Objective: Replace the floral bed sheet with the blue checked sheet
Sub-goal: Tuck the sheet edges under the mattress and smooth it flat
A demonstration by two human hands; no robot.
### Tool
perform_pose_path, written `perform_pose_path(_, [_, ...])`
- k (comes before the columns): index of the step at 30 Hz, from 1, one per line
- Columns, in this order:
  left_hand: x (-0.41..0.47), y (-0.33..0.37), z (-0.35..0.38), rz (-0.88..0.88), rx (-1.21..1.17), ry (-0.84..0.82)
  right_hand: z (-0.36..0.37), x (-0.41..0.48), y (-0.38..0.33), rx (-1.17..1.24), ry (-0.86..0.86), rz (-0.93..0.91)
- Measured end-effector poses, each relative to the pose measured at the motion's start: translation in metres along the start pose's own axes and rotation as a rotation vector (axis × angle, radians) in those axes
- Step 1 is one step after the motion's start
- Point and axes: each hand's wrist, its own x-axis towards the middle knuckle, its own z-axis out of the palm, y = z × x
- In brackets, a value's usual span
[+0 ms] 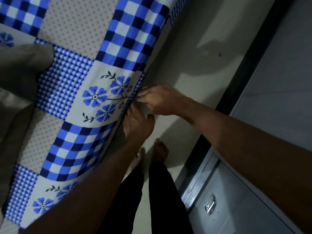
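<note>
The blue checked cotton sheet with flower patches [108, 68] lies spread flat, its side edge pinched in the curled fingers of the right hand [160, 98], seemingly to keep it taut while the left hand [137, 123], fingertips hidden so their hold cannot be told, tucks it under

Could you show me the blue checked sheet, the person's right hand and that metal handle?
blue checked sheet [94, 97]: head view, on a printed blue flower.
right hand [162, 98]: head view, back of the hand.
metal handle [210, 206]: head view, middle of its bar.
</note>
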Motion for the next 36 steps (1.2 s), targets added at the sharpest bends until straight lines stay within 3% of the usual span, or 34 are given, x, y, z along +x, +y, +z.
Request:
perform_pose_path(3, [0.010, 0.016, -0.005, -0.165, -0.115, -0.071, -0.003, -0.028, 0.019, -0.154, 0.311, -0.059])
perform_pose_path(7, [0.008, 0.027, -0.021, -0.221, -0.121, -0.103, -0.013, -0.001, 0.033, -0.107, 0.196, 0.042])
perform_pose_path(12, [-0.012, 0.032, -0.048, 0.061, 0.051, -0.159, -0.010, 0.008, 0.031, -0.128, -0.025, 0.191])
perform_pose_path(15, [-0.002, 0.046, -0.054, 0.256, -0.011, -0.051, -0.010, 0.011, 0.027, -0.032, 0.042, 0.206])
perform_pose_path(18, [0.023, 0.064, -0.061, 0.346, -0.042, 0.004, -0.024, 0.019, 0.037, 0.028, -0.038, 0.301])
perform_pose_path(21, [0.039, 0.079, -0.067, 0.447, 0.012, -0.062, -0.038, -0.001, 0.056, 0.093, 0.114, 0.364])
perform_pose_path(23, [0.051, 0.089, -0.069, 0.539, 0.163, -0.141, -0.050, -0.017, 0.075, 0.074, 0.260, 0.386])
perform_pose_path(25, [0.073, 0.106, -0.069, 0.624, 0.283, -0.187, -0.063, -0.024, 0.096, 0.036, 0.298, 0.465])
perform_pose_path(28, [0.113, 0.143, -0.066, 0.534, 0.210, -0.195, -0.084, -0.019, 0.134, 0.014, 0.345, 0.498])
perform_pose_path(32, [0.131, 0.193, -0.050, 0.481, 0.237, -0.136, -0.104, 0.013, 0.180, -0.018, 0.427, 0.362])
perform_pose_path(36, [0.159, 0.242, -0.052, 0.497, 0.251, 0.001, -0.126, 0.042, 0.225, 0.014, 0.347, 0.343])
